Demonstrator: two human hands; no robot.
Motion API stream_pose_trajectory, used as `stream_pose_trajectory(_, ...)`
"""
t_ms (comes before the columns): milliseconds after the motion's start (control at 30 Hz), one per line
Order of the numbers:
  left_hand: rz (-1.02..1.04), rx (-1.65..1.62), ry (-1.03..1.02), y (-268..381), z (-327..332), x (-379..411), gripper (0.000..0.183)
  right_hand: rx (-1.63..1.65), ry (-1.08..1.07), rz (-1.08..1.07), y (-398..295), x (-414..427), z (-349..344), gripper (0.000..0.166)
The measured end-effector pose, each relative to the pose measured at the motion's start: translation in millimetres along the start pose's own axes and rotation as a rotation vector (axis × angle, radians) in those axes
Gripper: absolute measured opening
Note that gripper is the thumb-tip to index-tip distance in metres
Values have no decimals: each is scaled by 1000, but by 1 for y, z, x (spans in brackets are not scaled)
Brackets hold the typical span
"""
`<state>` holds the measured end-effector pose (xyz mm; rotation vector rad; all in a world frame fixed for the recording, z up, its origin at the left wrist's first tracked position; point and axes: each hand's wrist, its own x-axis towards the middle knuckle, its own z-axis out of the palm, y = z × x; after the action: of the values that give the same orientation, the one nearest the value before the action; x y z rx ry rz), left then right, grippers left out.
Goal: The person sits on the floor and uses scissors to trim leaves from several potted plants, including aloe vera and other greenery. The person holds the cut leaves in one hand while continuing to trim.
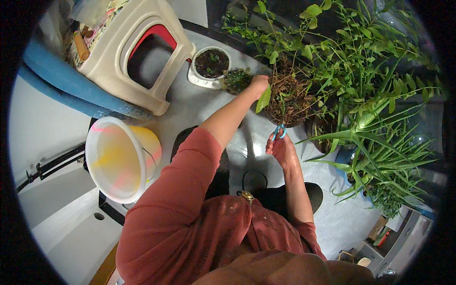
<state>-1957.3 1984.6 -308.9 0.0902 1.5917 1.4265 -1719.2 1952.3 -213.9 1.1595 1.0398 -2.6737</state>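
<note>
My right hand (282,149) holds scissors by their light blue handles (279,132). The blades point into a round pot of dry brown stems (290,103), and their tips are lost among the stalks. My left hand (259,86) is at the left side of this pot, its fingers curled. A broad green leaf (263,100) hangs right against that hand; whether the fingers grip it is hidden. Leafy green stems (306,53) rise from the pot and spread to the right. Close to my left wrist sits a small spiny cactus (237,80).
A white pot of dark soil (212,64) stands beside a cream plastic stool (164,85). At left is a translucent white bucket (117,160) with a wire handle. Aloe plants (356,137) spread spiky leaves at right. A black cord loop (254,172) lies on the grey floor (342,213).
</note>
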Motion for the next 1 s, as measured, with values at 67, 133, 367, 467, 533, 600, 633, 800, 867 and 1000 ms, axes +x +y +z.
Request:
stream_pose_trajectory(67, -4, -93, 27, 0, -2, 2, 29, -1, -1, -15, 0, -2, 0, 45)
stream_pose_trajectory(133, -25, -136, 136, -1, -4, 4, 22, -11, 9, -22, 0, -2, 1, 45)
stream_pose_trajectory(367, -56, 154, 87, 18, -16, -21, 16, -104, -33, 16, -13, 6, 2, 50)
stream_pose_trajectory(467, 135, 80, -6, 7, -31, -11, 14, -158, -131, 61, -19, 21, 2, 48)
stream_pose_trajectory(533, 93, 60, -66, 13, -30, -16, 10, -180, -122, 69, -22, 29, 2, 48)
stream_pose_trajectory(600, 41, 50, -140, 18, -30, -20, 7, -190, -112, 72, -22, 38, 0, 48)
stream_pose_trajectory(633, 98, 73, -99, 10, -38, -9, 8, -195, -130, 79, -22, 44, 3, 48)
stream_pose_trajectory(800, 162, 157, 59, -6, -52, 10, 9, -178, -155, 117, -18, 72, 7, 48)
stream_pose_trajectory(867, 145, 249, 78, -7, -56, 11, 10, -161, -151, 140, -18, 81, 12, 48)
stream_pose_trajectory(1000, 107, 533, 93, 0, -55, 1, 11, -99, -150, 189, -20, 97, 19, 49)
